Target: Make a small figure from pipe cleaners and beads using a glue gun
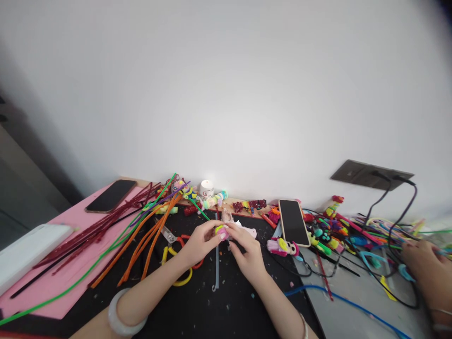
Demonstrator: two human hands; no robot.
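Observation:
Between my two hands is a small pink and yellow-green pipe-cleaner piece (221, 231), partly hidden by the fingers. My left hand (202, 241) pinches it from the left, thumb along its lower side. On the other side, the fingers of my right hand (249, 250) close on it, with the thumb lower down. Just under the hands lies a clear glue stick (216, 270) on the black mat (236, 306). Scissors (181, 278) with red and yellow handles rest beside my left wrist. A finished-looking pink and yellow pipe-cleaner doll (282, 246) lies right of my right hand.
Dark red (95, 235) and orange pipe cleaners (150, 245) spread over pink paper (67, 292) on the left, near a phone (111, 196). Another phone (294, 222) and a heap of colourful pieces (332, 235) lie right. A co-worker's hand (422, 263) reaches in. Cables hang from a wall socket (367, 174).

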